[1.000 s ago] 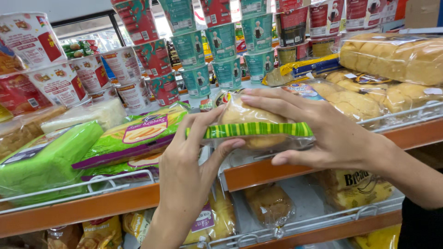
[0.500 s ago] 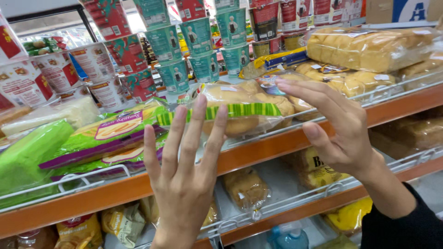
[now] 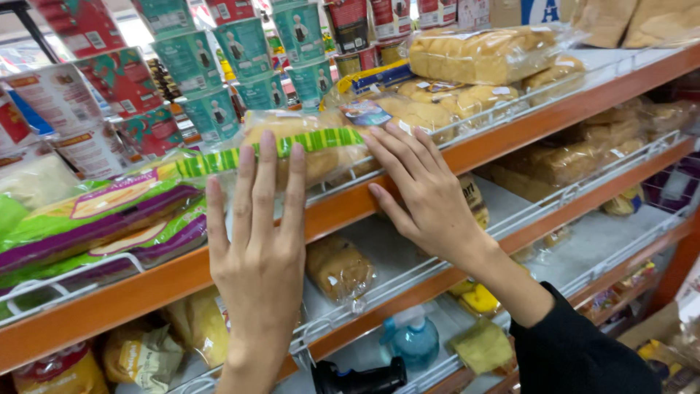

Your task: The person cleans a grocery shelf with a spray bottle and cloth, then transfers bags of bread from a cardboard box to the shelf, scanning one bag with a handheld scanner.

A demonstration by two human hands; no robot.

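A clear bag of bread with a green striped band (image 3: 313, 149) lies on the upper orange shelf (image 3: 350, 208). My left hand (image 3: 259, 241) is flat with fingers spread, its fingertips against the bag's front left. On the bag's right end rests my right hand (image 3: 426, 193), fingers extended, thumb by the shelf edge. Neither hand grips the bag.
Green and purple bread packs (image 3: 95, 219) lie left of the bag. Stacked teal and red cups (image 3: 219, 66) stand behind. More bread loaves (image 3: 481, 55) fill the shelf to the right. Lower shelves hold bagged buns (image 3: 339, 266), a blue spray bottle (image 3: 412, 339) and a black object (image 3: 357, 379).
The bag went from being held between both hands to lying on the shelf. Both hands have opened and now press flat against it. The view shifted right and down.
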